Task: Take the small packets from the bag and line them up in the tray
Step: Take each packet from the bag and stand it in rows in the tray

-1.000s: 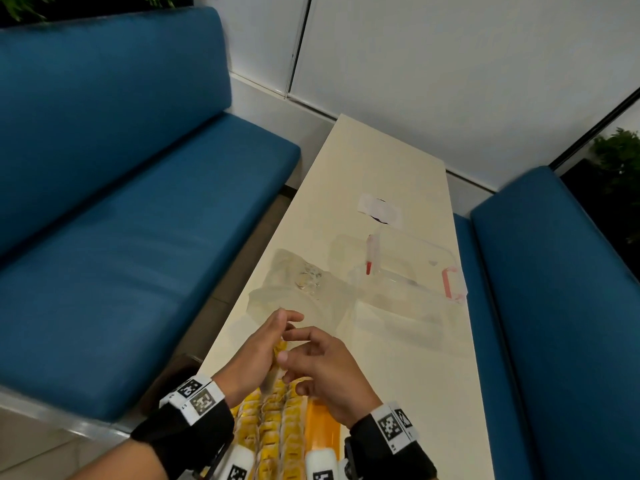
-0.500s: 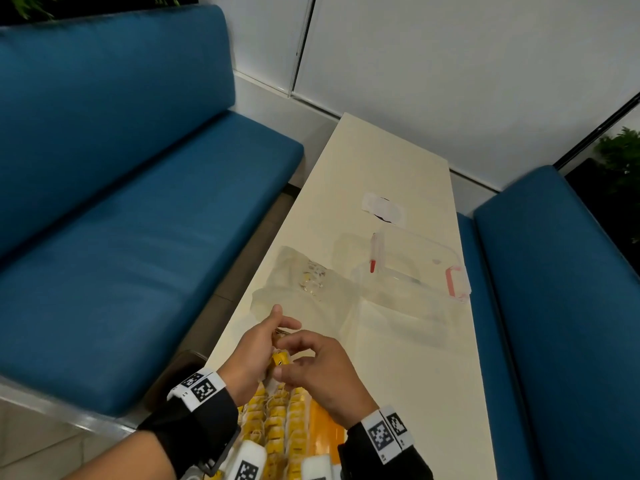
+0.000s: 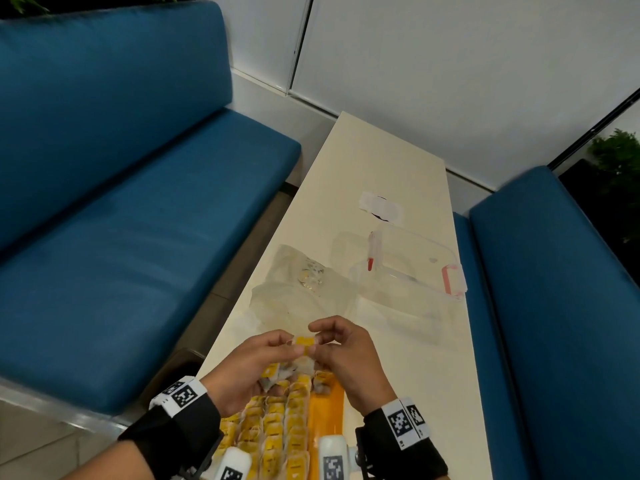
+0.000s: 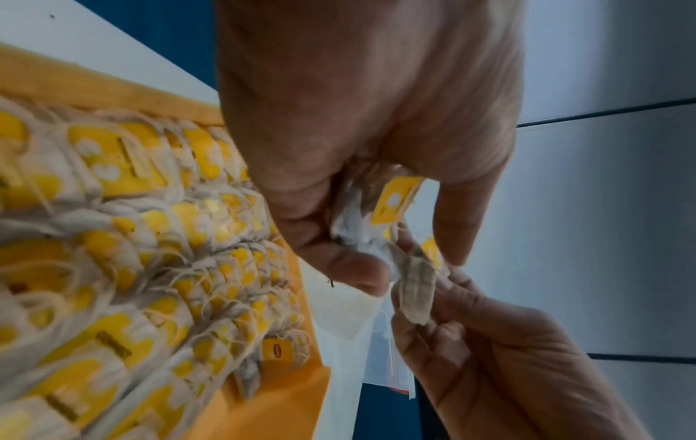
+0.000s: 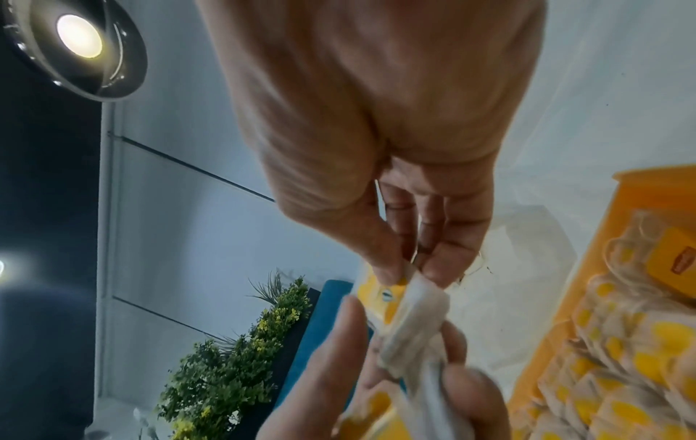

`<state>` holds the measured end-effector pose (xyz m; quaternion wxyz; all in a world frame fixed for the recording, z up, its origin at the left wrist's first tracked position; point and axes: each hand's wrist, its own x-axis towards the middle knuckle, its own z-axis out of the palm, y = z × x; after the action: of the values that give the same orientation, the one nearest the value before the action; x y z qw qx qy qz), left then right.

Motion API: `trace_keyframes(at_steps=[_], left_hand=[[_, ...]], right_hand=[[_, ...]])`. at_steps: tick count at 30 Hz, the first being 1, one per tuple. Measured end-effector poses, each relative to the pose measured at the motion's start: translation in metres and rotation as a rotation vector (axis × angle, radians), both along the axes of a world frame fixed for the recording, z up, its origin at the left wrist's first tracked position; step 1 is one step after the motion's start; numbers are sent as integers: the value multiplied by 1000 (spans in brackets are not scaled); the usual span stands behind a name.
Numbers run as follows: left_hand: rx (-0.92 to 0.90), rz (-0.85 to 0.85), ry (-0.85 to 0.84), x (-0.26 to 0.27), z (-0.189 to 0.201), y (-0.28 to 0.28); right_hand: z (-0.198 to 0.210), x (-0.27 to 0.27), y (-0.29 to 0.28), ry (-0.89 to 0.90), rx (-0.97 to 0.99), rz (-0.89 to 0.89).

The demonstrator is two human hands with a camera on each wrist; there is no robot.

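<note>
My left hand [image 3: 292, 346] grips a small bunch of white packets [image 4: 357, 235] with yellow tags just above the far end of the orange tray [image 3: 329, 414]. My right hand [image 3: 317, 337] pinches the top packet [image 5: 410, 294] of that bunch between thumb and fingers. A yellow tag [image 3: 304, 340] shows between the two hands. Several rows of packets [image 3: 277, 424] lie in the tray. The clear bag [image 3: 294, 292] lies flat on the table beyond the hands, with little left inside.
A clear plastic box [image 3: 415, 268] with red clips sits right of the bag. A white slip [image 3: 381, 206] lies farther along the narrow cream table [image 3: 415, 375]. Blue benches [image 3: 138, 237] run along both sides.
Both hands have stayed together over the tray's far end. The packet between them has turned so its yellow tag faces up, and my right fingers have shifted onto it.
</note>
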<state>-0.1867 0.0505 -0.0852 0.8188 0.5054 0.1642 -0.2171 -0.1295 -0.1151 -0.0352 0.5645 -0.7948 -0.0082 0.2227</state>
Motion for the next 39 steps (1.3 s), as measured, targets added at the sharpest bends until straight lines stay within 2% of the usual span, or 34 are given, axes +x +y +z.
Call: trace_keyframes(at_steps=[3, 8, 11, 15, 18, 22, 25, 27, 34, 39], left_hand=[[142, 20, -61, -1, -7, 2], [419, 32, -142, 1, -7, 2], [514, 0, -184, 1, -4, 1], [553, -30, -213, 0, -3, 4], [570, -4, -147, -2, -10, 9], [593, -29, -117, -3, -18, 10], [619, -32, -98, -2, -25, 10], [634, -44, -92, -1, -26, 9], [616, -47, -72, 1, -24, 8], [572, -39, -53, 1, -21, 8]], right_hand=[[2, 1, -4, -37, -70, 2], [3, 1, -8, -203, -294, 145], [7, 0, -12, -285, -398, 225], [11, -2, -24, -333, -483, 257], [7, -3, -38, -328, -551, 284], [-6, -6, -53, -171, -730, 411], [-11, -6, -58, -34, -729, 476], [-18, -5, -58, -7, -731, 481], [-58, -2, -50, -136, -804, 345], [-67, -2, -50, -237, -845, 304]])
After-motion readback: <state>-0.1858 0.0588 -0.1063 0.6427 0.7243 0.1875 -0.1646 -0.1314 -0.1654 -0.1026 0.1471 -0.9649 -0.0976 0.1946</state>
